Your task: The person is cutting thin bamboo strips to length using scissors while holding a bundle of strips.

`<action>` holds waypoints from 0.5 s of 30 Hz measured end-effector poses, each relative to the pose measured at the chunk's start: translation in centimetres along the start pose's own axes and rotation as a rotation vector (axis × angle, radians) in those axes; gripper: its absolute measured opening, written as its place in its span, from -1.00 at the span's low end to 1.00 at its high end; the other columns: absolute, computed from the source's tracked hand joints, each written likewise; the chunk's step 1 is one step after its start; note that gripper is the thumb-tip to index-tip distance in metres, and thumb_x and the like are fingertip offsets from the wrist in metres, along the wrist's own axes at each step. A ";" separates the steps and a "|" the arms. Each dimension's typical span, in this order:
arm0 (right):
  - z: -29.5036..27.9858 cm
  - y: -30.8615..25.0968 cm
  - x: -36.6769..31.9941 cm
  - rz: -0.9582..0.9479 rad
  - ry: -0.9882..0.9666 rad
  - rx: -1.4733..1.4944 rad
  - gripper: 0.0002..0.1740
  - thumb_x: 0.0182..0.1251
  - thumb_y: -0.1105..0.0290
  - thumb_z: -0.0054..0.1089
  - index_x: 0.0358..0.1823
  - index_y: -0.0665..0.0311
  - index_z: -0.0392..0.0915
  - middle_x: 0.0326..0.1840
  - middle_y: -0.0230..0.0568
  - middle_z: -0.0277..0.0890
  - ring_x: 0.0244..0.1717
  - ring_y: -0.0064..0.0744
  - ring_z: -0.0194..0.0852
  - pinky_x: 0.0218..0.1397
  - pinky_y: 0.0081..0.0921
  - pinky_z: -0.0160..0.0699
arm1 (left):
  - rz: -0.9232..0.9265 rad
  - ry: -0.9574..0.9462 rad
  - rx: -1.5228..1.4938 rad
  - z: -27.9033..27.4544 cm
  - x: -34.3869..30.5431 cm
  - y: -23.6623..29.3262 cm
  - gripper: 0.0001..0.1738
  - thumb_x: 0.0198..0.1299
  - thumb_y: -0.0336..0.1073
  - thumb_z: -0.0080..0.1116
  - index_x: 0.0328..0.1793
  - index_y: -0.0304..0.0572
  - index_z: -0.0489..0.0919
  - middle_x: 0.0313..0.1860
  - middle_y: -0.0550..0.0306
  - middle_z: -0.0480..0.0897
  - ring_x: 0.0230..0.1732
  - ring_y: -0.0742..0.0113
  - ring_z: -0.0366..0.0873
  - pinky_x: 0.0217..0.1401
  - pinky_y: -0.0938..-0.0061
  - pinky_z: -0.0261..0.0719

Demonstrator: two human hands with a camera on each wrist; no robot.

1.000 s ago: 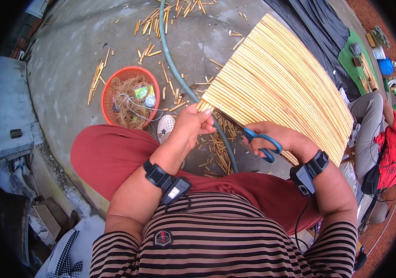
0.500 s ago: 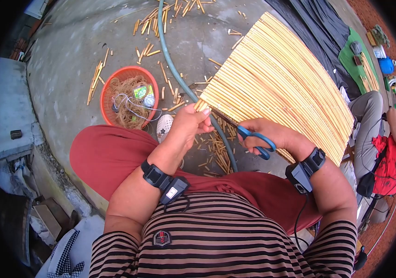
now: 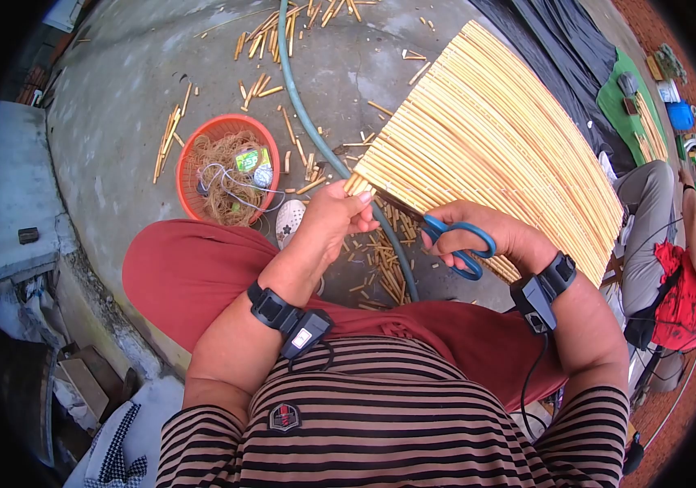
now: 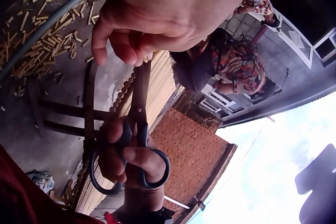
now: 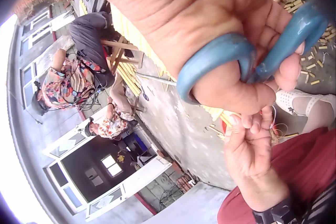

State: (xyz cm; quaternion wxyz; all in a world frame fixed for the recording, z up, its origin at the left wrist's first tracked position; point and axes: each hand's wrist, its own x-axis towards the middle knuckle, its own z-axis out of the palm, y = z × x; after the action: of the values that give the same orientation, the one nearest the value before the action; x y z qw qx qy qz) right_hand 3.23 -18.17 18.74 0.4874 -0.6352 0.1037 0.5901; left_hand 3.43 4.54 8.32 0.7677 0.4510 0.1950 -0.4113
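A wide mat of thin yellow canes [image 3: 486, 146] lies beyond the hands in the head view. My left hand [image 3: 336, 218] pinches the cane ends at the mat's near left corner. My right hand [image 3: 478, 236] has thumb and fingers through the handles of blue scissors [image 3: 466, 263], whose blades point toward the left fingertips along the mat's edge. In the left wrist view the scissor blades [image 4: 140, 87] reach up to the left hand [image 4: 163, 8]. The blue handles [image 5: 218, 61] circle the right-hand fingers in the right wrist view.
An orange basket [image 3: 187, 191] with tangled fibre and string stands at left. A green hose [image 3: 307, 122] crosses the concrete among scattered cane pieces [image 3: 388, 260]. Another person in red [image 3: 681, 285] sits at the right, near a black sheet [image 3: 559, 65].
The right hand's scissors have shifted slightly, their handles spreading apart compared with half a second ago. The left hand stays at the mat's corner. The person at the right has moved an arm.
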 end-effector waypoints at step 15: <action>2.1 -0.3 -0.4 0.000 0.179 -0.164 -0.86 0.10 0.49 0.04 -0.28 0.32 0.44 -0.53 -0.37 0.45 -0.57 -0.61 0.41 -0.48 -0.65 0.44 | -0.016 -0.012 -0.041 -0.4 -0.1 -0.1 -0.95 0.34 -0.38 0.03 -0.18 -0.16 0.49 -0.54 0.28 0.53 -0.60 0.51 0.46 -0.17 0.32 0.68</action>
State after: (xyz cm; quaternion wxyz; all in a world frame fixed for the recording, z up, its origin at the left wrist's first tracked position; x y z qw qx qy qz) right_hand 1.91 -16.64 19.58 0.4224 -0.7230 0.0981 0.5378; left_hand 3.35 4.90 8.16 0.7747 0.4311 0.2024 -0.4159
